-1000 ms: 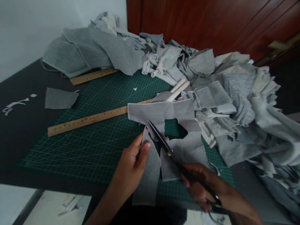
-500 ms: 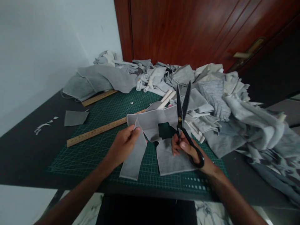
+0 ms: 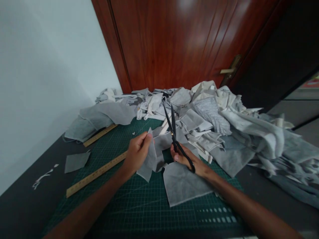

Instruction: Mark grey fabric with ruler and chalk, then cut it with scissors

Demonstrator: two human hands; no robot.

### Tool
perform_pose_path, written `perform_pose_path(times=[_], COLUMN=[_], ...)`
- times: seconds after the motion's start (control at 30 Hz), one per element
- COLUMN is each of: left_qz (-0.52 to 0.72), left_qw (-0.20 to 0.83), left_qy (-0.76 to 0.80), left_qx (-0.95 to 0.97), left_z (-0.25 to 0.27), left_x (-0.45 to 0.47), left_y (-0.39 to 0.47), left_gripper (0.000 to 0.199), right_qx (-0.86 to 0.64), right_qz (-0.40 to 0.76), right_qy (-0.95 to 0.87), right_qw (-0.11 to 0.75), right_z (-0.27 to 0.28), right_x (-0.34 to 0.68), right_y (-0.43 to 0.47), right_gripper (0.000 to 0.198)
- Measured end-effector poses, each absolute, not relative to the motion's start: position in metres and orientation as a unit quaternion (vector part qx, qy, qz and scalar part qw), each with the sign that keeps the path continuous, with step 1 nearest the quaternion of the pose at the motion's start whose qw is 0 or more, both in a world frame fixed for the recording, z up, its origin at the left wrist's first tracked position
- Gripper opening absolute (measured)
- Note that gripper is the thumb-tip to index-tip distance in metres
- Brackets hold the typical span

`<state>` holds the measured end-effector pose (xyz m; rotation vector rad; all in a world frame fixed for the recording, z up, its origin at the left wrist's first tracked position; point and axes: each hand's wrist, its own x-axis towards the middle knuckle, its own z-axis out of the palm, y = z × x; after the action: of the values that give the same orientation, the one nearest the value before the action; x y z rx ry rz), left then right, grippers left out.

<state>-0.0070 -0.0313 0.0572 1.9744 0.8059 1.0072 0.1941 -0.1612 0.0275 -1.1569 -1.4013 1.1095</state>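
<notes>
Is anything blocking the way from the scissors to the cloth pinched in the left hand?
Nothing visible stands between the scissors, open in the right hand, and the cloth pinched in the left hand.

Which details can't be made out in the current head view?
Near ruler: head view; far end hidden by the left grip and its fabric piece; markings too small to read.
Far ruler: head view; one end covered by the draped grey cloth.
Right grip: head view; some fingers hidden by the scissors and the hand itself.
Cloth pile: head view; overlapping layers hide the piece count.
</notes>
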Motion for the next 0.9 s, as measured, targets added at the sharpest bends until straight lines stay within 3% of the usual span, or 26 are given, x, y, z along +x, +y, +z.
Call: perform_pose_path(times=[0.37,0.63,0.9], left_qz=[0.391,0.411,0.447], left_qw=[0.341,0.323,0.299], left_qy=[0.264,0.162,0.098], left_qx=[0.813,0.837,0.837], left_z=[0.070,0.077,0.077], left_x=[0.023,0.046,0.056], left_y=[-0.031,-0.022,-0.011], left_gripper=[0.035,0.042,0.045], right_qx=[-0.373,-0.380,-0.373], right_qz=[0.523,0.531,0.506], right_qy=[-0.535,-0.534,-0.505], right_qw=[0.550,0.536,0.591], right_z=[0.004,0.012,-0.002], right_x=[0.184,0.189,0.182], right_y=[-0.175,-0.170,-0.176], right_gripper=[0.052,0.068,0.052])
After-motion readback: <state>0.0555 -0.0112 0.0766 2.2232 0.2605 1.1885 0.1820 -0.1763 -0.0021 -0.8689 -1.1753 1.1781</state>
